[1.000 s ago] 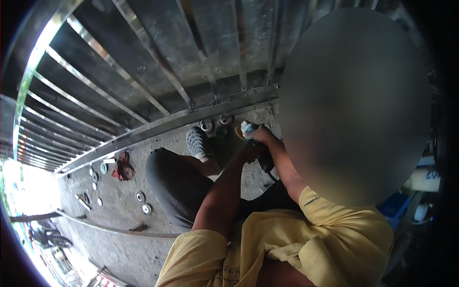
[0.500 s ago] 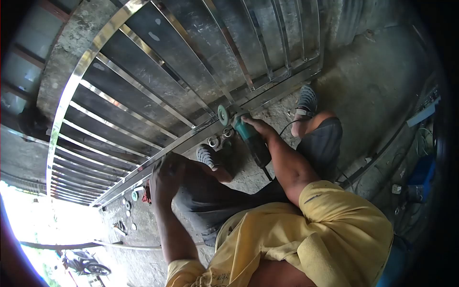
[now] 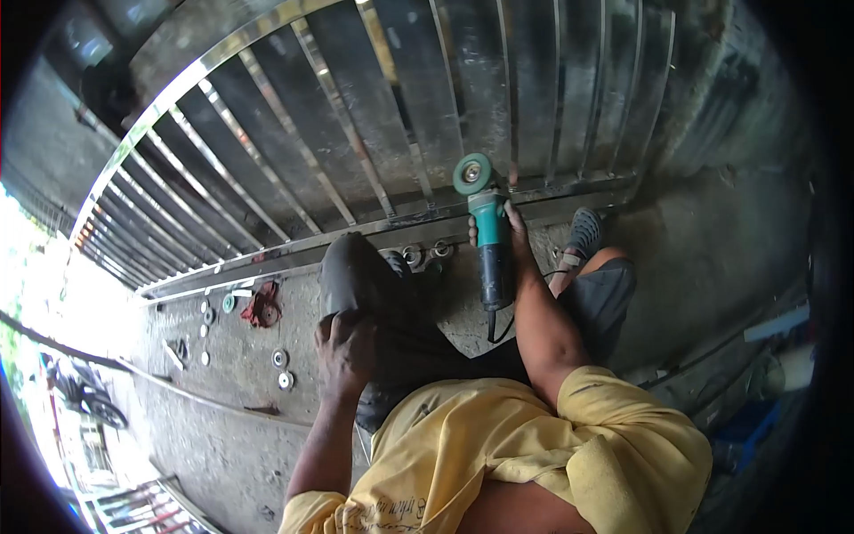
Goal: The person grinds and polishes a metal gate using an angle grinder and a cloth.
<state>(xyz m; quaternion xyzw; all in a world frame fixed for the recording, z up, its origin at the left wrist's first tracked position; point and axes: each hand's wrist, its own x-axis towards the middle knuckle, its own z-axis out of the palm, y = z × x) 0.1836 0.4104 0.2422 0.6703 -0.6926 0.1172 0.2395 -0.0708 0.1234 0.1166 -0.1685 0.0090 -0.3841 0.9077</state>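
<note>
A teal and black angle grinder [image 3: 487,231] is in my right hand [image 3: 514,227], whose fingers wrap round its body. The green disc [image 3: 472,173] at the grinder's head faces up toward me, over the lower part of a shiny metal grille [image 3: 360,156] with many bars. A black cord trails from the tool's rear end. On my bent left leg [image 3: 356,276] rests my left hand [image 3: 347,351], its fingers curled against the dark trousers; anything inside them is hidden.
Several small discs [image 3: 281,358] and a red cloth [image 3: 261,305] lie on the concrete floor at left. Round metal parts [image 3: 440,249] sit beside the grille's bottom rail [image 3: 382,233]. A long bar [image 3: 205,400] crosses the floor, and a motorbike [image 3: 89,392] stands beyond. A blue object [image 3: 747,436] is at right.
My right hand has raised the grinder off the bottom rail and turned its disc toward me. My left hand has slid back from near the knee along my leg. The view has shifted.
</note>
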